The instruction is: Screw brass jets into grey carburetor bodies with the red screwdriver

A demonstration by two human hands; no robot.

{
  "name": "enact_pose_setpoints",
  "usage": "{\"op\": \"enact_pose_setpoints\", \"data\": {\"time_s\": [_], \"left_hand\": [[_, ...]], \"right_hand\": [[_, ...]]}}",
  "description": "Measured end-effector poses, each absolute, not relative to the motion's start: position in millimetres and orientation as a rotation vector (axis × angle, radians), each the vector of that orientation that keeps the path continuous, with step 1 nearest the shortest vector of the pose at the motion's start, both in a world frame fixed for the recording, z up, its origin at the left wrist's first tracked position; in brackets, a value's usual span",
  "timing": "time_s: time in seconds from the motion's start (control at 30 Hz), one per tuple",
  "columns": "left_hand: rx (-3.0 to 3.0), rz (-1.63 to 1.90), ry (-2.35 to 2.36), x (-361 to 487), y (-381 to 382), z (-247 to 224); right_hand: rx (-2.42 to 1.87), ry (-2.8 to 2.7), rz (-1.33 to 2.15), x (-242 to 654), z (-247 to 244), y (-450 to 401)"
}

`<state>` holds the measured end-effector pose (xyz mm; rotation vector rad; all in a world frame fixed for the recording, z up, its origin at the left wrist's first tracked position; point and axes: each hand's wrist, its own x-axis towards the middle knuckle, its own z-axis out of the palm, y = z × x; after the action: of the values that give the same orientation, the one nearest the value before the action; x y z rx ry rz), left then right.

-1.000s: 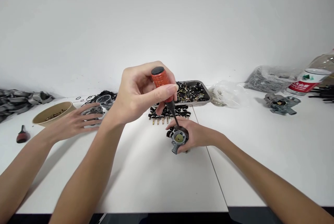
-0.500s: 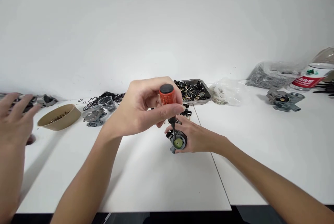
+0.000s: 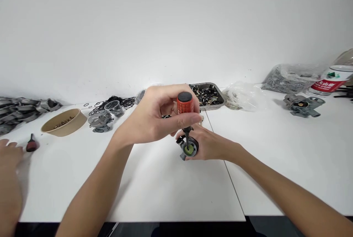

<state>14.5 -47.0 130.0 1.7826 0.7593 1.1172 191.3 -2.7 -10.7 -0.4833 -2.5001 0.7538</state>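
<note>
My left hand (image 3: pixel 158 117) is wrapped round the handle of a screwdriver (image 3: pixel 185 104) with a red grip and black cap. The screwdriver points down, its dark shaft reaching into the round bore of a grey metal carburetor (image 3: pixel 183 156). At its tip lies a yellow-green disc (image 3: pixel 189 151) inside the bore. From the right, my right hand (image 3: pixel 202 142) grips the carburetor near the table; its fingers are partly hidden behind the left hand and the part.
Behind my hands stands a metal tray (image 3: pixel 222 99) of small parts. To the left are a paper bowl (image 3: pixel 74 124), a clear cup (image 3: pixel 114 108) and another carburetor (image 3: pixel 99 121). Another person's hand (image 3: pixel 9 159) rests near a red screwdriver (image 3: pixel 31 145). A third carburetor (image 3: pixel 303 104) stands right.
The screwdriver and my left hand have shifted slightly right, its tip now nearer the disc's centre. The other person's hand has moved down and left, uncovering grey metal parts.
</note>
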Motion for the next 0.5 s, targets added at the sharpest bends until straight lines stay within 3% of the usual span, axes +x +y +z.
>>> {"op": "enact_pose_setpoints", "data": {"time_s": [0.5], "left_hand": [[2.252,0.895,0.746,15.2,-48.3,129.1]], "right_hand": [[-0.481,-2.510,0.627,190.7,-13.3,-2.1]]}}
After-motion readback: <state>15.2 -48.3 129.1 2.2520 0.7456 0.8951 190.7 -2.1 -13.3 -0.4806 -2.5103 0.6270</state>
